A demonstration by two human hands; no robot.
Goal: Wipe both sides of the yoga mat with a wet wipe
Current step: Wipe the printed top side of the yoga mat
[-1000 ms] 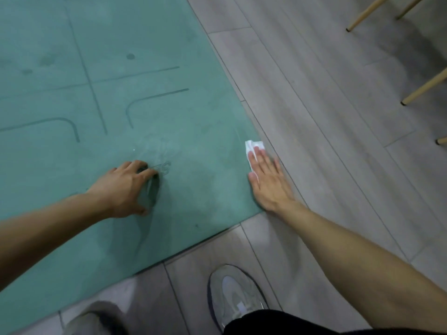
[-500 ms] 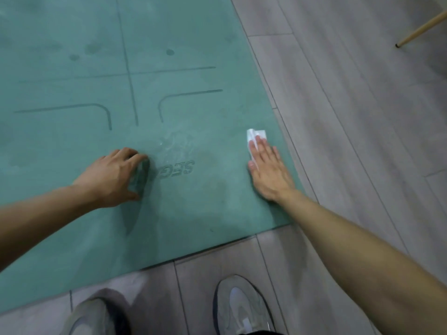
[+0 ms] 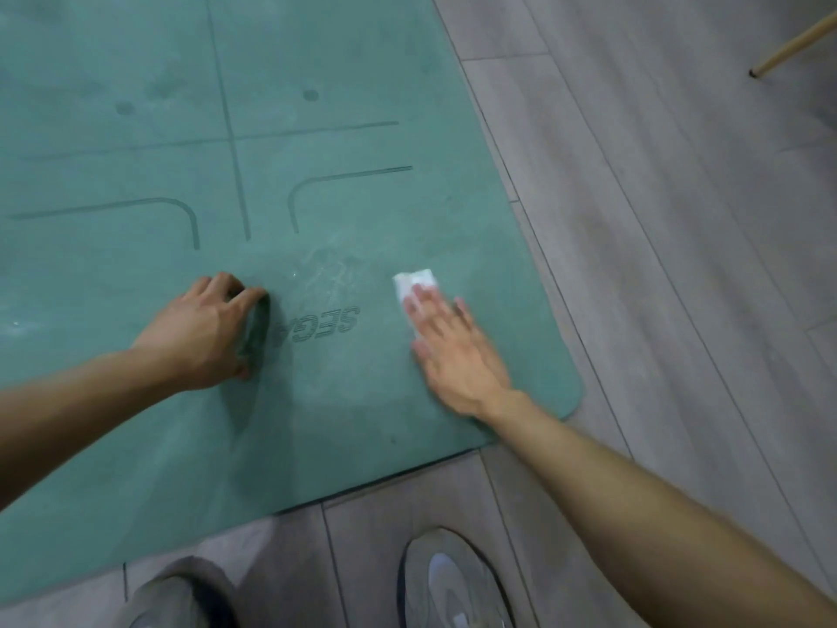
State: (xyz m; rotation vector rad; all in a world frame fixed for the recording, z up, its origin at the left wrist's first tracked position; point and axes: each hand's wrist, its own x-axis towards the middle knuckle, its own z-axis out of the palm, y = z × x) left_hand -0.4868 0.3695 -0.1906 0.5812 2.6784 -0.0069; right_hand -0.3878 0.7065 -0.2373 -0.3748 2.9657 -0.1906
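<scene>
Right hand point(image 3: 457, 351) flat on white wet wipe point(image 3: 416, 283), left hand point(image 3: 204, 333) apparently braced on green yoga mat point(image 3: 136, 265).

text: "SEGA", upside down, cut off by left hand point(image 3: 204, 330) | on: yoga mat point(image 3: 362, 197)
</scene>
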